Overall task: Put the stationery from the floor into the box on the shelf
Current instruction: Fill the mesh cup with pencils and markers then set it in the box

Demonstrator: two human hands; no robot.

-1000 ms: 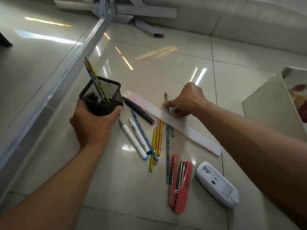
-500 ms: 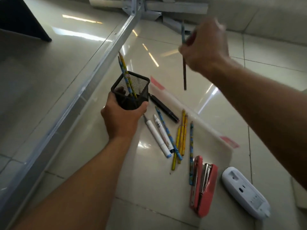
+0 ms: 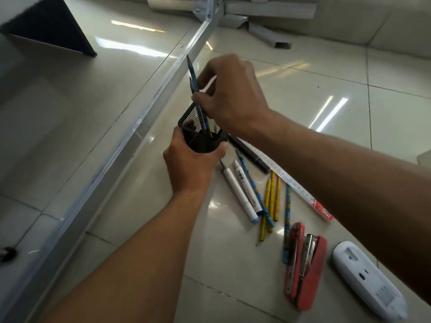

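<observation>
My left hand (image 3: 190, 164) grips a black mesh pen holder (image 3: 205, 134) just above the tiled floor. My right hand (image 3: 233, 94) hovers over the holder and pinches a blue pencil (image 3: 193, 75) whose lower end is inside it, beside other pencils. On the floor to the right lie two white pens (image 3: 242, 194), a black marker (image 3: 249, 155), several yellow and blue pencils (image 3: 272, 197), a clear ruler (image 3: 300, 192), a red stapler (image 3: 303, 266) and a white device (image 3: 368, 278).
A low metal-edged shelf board (image 3: 130, 141) runs diagonally along the left. A dark box corner (image 3: 46, 29) sits on it at the top left. Metal frame pieces (image 3: 268, 17) lie at the back by the wall.
My right hand picked a pencil off the floor, raised it, then came down and left over the holder. The pencil's lower end now sits inside the holder. The view shifted.
</observation>
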